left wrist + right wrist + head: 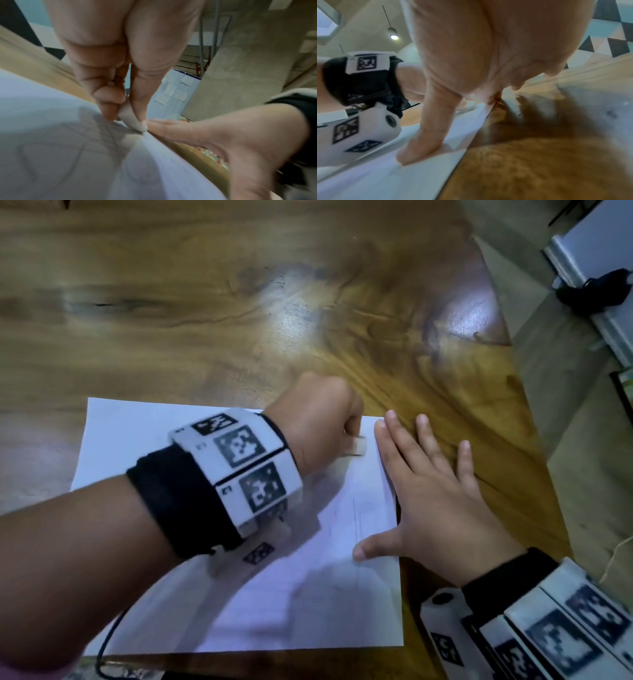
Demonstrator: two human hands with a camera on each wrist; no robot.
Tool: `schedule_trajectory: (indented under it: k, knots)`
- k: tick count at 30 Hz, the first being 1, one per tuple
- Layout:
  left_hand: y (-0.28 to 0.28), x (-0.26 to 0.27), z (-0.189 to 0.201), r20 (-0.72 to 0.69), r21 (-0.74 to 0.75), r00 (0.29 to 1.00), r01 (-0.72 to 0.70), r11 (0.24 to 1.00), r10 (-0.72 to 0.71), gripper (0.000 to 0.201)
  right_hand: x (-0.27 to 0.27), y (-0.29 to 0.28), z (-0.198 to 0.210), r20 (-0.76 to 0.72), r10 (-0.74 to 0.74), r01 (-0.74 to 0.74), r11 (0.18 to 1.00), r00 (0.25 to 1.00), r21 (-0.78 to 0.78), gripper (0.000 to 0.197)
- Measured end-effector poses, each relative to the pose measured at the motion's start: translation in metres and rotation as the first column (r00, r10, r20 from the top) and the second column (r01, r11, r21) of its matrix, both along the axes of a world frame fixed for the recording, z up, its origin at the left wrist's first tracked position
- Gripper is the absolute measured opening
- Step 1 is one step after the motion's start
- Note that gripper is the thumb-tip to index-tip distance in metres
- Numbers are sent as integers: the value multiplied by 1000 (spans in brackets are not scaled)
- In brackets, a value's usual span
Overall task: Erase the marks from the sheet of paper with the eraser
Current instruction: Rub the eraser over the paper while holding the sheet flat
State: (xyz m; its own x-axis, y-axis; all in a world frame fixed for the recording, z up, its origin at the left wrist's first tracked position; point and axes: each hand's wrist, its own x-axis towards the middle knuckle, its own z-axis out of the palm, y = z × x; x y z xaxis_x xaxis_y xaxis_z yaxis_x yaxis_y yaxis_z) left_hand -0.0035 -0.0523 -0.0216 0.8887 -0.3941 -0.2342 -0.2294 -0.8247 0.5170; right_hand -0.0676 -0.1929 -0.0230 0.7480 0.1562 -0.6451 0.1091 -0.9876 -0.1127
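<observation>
A white sheet of paper (144, 436) lies on the wooden table, with faint pencil marks (358, 517) near its right edge. My left hand (322, 419) pinches a small whitish eraser (356, 447) and holds its tip on the sheet near the far right corner; the left wrist view shows the eraser (133, 120) between thumb and fingers, touching grey marks (109, 136). My right hand (435, 491) lies flat with spread fingers across the sheet's right edge. Its thumb (421, 147) presses the paper (368, 180).
The wooden table (239, 302) stretches beyond the sheet, and its right edge drops to a floor (565, 422). A thin black cable (109, 642) runs off the sheet's near left corner. Both wrists wear white camera bands with black markers.
</observation>
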Motion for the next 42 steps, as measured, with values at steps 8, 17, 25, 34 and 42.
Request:
schedule_trajectory:
  k: [8, 17, 25, 34, 42]
  knots:
    - [10, -37, -3, -148, 9, 958, 251, 968, -247, 12, 1, 2, 1, -14, 2, -2, 1000, 1000, -15, 144]
    - [14, -43, -2, -112, -22, 962, 249, 968, -250, 7, 2, 4, 2, -20, 6, -7, 999, 1000, -32, 143]
    - [25, -2, -6, 53, 2, 998, -20, 1000, 20, 5, 1, 4, 1, -21, 3, -4, 999, 1000, -46, 144]
    - [24, -23, -9, -14, -17, 996, 84, 996, -84, 7, 1, 3, 0, -17, 3, -4, 999, 1000, -36, 144]
    - [19, -48, -4, -148, -41, 969, 192, 981, -196, 5, 1, 4, 1, -22, 5, -6, 999, 1000, -31, 143]
